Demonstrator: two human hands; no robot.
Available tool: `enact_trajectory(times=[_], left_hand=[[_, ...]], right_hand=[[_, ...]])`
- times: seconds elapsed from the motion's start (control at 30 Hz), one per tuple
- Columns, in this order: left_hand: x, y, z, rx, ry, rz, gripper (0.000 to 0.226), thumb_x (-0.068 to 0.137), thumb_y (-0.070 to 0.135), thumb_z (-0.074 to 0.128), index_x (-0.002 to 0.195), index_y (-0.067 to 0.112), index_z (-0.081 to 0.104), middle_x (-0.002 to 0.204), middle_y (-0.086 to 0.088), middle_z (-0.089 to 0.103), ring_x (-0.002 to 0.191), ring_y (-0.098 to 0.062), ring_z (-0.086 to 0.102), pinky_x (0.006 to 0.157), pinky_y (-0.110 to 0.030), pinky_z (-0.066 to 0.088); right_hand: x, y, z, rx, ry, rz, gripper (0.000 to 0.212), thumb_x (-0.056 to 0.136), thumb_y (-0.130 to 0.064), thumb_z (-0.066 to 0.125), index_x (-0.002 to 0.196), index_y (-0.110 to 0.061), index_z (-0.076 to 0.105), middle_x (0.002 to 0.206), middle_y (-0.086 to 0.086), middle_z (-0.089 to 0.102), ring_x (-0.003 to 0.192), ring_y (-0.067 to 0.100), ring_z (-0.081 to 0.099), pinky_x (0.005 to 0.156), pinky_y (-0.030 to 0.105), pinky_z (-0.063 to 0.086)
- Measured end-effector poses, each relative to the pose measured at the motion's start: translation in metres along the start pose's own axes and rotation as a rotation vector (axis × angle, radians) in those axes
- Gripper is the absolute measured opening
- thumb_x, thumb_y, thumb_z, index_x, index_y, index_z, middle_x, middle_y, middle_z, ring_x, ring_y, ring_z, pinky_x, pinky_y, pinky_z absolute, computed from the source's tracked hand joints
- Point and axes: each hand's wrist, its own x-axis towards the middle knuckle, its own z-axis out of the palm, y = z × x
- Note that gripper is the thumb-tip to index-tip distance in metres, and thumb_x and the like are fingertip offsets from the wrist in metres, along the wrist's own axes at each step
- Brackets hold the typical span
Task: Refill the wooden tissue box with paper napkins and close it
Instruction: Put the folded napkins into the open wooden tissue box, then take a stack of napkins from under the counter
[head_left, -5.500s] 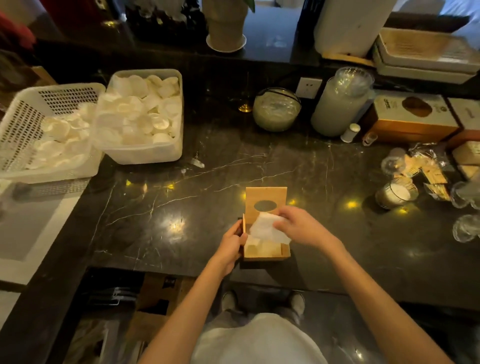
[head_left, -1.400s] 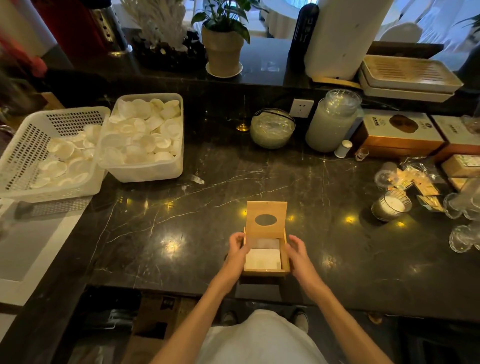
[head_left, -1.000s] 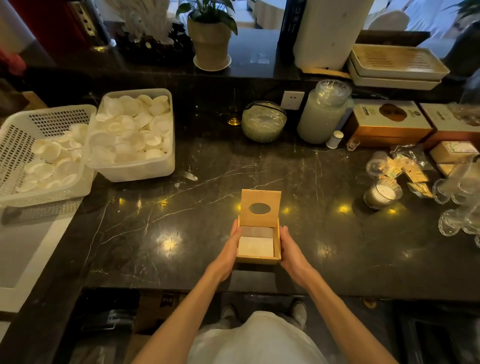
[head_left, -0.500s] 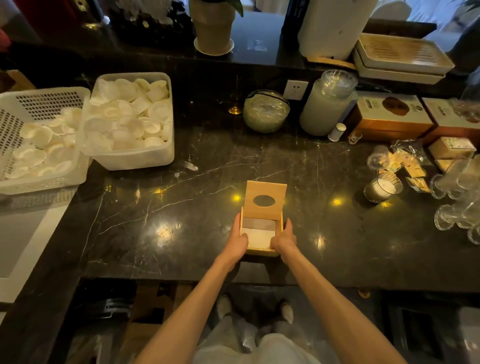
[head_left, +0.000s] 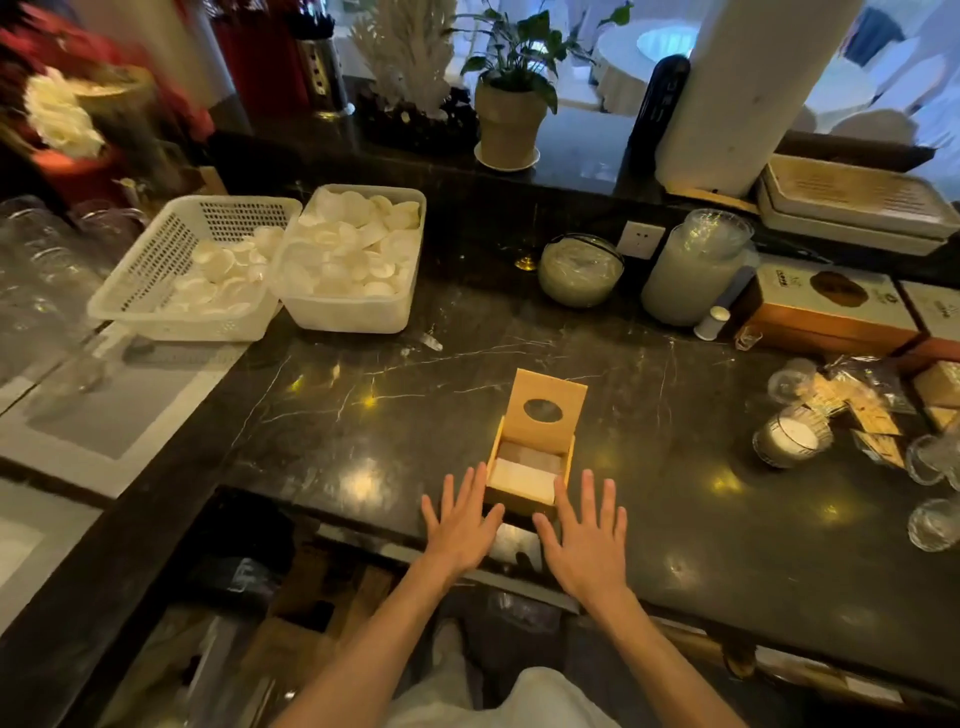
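The wooden tissue box (head_left: 520, 499) sits near the front edge of the dark marble counter (head_left: 415, 415). Its lid (head_left: 545, 411), with an oval hole, stands raised at the far side. White paper napkins (head_left: 524, 475) lie flat inside. My left hand (head_left: 460, 522) is spread flat, palm down, just left of the box's near corner. My right hand (head_left: 584, 535) is spread the same way just right of it. Both hands hold nothing and their fingers are apart.
A white perforated basket (head_left: 176, 270) and a white tub (head_left: 353, 265) of round white pieces stand at the back left. A glass bowl (head_left: 579, 270), a large jar (head_left: 693, 270), boxes (head_left: 826, 306) and glassware (head_left: 935, 467) crowd the back and right.
Both hands have let go of the box's sides and drawn back toward me, now open and flat. The box has stayed put with its lid up; the camera tilted up.
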Motion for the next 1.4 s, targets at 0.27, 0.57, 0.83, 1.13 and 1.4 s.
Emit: enact_trajectory(times=[0.27, 0.57, 0.83, 1.13, 1.4], left_hand=[[-0.079, -0.027, 0.02, 0.091, 0.237, -0.091, 0.054, 0.103, 0.043, 0.031, 0.155, 0.026, 0.025, 0.164, -0.004, 0.022, 0.153, -0.027, 0.006, 0.121, -0.051, -0.002], [-0.205, -0.128, 0.048, -0.068, 0.647, -0.306, 0.019, 0.101, 0.022, 0.048, 0.097, 0.013, 0.064, 0.098, -0.006, 0.061, 0.094, -0.023, 0.058, 0.082, -0.036, 0.047], [-0.225, -0.229, 0.017, 0.05, 0.529, -0.374, 0.04, 0.101, 0.041, 0.044, 0.133, 0.021, 0.055, 0.13, -0.004, 0.059, 0.12, -0.028, 0.053, 0.096, -0.043, 0.043], [-0.122, -0.374, 0.03, -0.161, 0.461, -0.331, 0.05, 0.1, 0.048, 0.043, 0.141, 0.02, 0.049, 0.138, -0.007, 0.054, 0.129, -0.028, 0.048, 0.105, -0.045, 0.042], [0.045, -0.451, 0.044, -0.52, 0.657, -0.344, 0.04, 0.101, 0.043, 0.043, 0.121, 0.015, 0.063, 0.117, -0.009, 0.068, 0.111, -0.028, 0.062, 0.092, -0.038, 0.05]], right_hand=[[-0.03, -0.007, -0.009, 0.286, 0.145, -0.243, 0.043, 0.098, -0.044, 0.044, 0.135, -0.022, 0.051, 0.14, 0.003, 0.052, 0.133, 0.024, 0.044, 0.109, 0.038, 0.037], [-0.12, -0.095, 0.043, 0.412, -0.202, -0.475, 0.023, 0.101, -0.036, 0.045, 0.085, -0.027, 0.061, 0.077, -0.009, 0.058, 0.072, 0.002, 0.056, 0.067, 0.027, 0.049], [-0.116, -0.169, 0.127, 0.195, -0.359, -0.516, 0.059, 0.092, -0.061, 0.045, 0.139, -0.025, 0.049, 0.136, -0.004, 0.058, 0.125, 0.014, 0.053, 0.102, 0.036, 0.048], [-0.058, -0.252, 0.254, 0.535, -0.277, -0.218, 0.062, 0.09, -0.061, 0.052, 0.142, -0.029, 0.045, 0.138, -0.005, 0.055, 0.121, 0.012, 0.054, 0.101, 0.038, 0.048], [0.059, -0.293, 0.357, 0.915, -0.236, -0.009, 0.028, 0.095, -0.044, 0.056, 0.115, -0.024, 0.064, 0.092, -0.003, 0.067, 0.083, 0.013, 0.065, 0.074, 0.032, 0.054]])
